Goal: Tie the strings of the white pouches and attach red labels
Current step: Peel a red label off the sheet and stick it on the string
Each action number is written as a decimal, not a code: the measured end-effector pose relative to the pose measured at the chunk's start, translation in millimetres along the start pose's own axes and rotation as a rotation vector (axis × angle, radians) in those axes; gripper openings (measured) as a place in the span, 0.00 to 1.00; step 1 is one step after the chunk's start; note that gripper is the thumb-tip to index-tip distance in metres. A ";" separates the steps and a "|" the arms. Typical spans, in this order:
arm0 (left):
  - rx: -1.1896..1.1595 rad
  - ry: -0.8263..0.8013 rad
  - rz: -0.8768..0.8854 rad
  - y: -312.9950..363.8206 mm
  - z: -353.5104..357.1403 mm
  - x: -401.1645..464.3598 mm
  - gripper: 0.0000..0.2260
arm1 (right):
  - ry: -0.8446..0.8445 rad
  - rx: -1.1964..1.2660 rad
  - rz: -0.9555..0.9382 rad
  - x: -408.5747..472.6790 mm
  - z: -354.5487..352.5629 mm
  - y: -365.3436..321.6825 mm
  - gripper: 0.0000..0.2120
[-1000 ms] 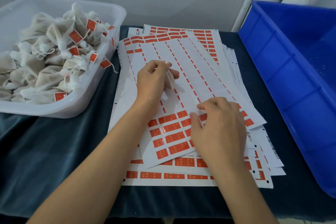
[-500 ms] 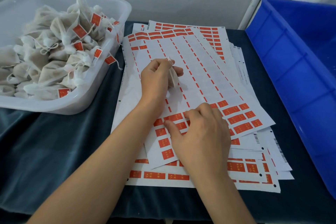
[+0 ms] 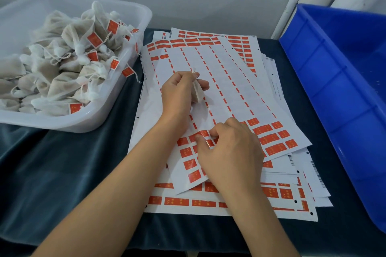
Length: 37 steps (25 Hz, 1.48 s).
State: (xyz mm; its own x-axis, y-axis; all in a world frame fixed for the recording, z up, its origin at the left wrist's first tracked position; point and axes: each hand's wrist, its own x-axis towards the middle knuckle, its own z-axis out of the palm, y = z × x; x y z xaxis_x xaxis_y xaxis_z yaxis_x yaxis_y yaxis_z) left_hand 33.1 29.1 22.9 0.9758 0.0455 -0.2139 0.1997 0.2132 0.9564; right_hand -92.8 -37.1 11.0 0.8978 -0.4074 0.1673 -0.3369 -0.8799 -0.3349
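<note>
Head view: left hand [image 3: 179, 92] is up over the middle of the top label sheet [image 3: 229, 81], fingers curled round a small white pouch [image 3: 197, 94]; the pouch's tied top pokes out above the fingers and its body hangs down on the thumb side. Right hand [image 3: 229, 152] is down on the near part of the same sheet, thumb and forefinger pinching a red label [image 3: 203, 133] at the edge of the remaining block of labels; the label's corner looks lifted, but I can't tell if it's fully off the backing. Most of that sheet is already stripped, only red dashes left between the columns. More label sheets [image 3: 188, 202] are stacked under it, fanned out on the dark cloth [image 3: 73, 162]. Clear tub [image 3: 125, 94] at far left holds a heap of tied pouches [image 3: 62, 69], many with red labels on the strings. Blue crate [image 3: 334, 89] sits at right, just beside the sheets.
</note>
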 end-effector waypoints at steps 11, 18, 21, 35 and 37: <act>0.018 -0.007 0.009 -2.3 -1.8 2.3 0.09 | 0.087 -0.081 -0.018 -12.4 5.8 -11.4 0.22; 0.009 0.003 0.009 -3.6 0.2 1.9 0.08 | 0.029 -0.021 -0.041 -5.2 3.3 -6.8 0.22; -0.001 -0.001 0.006 -3.3 -0.7 1.7 0.08 | -0.032 -0.062 -0.059 1.0 -1.2 -6.8 0.22; 0.016 -0.016 0.004 -3.8 -1.8 4.1 0.09 | -0.099 -0.071 -0.117 14.0 -13.5 3.0 0.17; 0.023 -0.013 0.006 -3.9 -1.8 4.8 0.09 | -0.065 -0.067 -0.123 10.0 -10.8 3.2 0.19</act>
State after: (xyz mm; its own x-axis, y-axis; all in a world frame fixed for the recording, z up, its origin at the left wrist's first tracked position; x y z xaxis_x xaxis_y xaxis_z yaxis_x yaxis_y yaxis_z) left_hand 36.9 30.2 17.8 0.9780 0.0344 -0.2055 0.1954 0.1907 0.9620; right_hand -88.0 -46.6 21.6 0.9492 -0.2806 0.1423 -0.2392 -0.9374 -0.2530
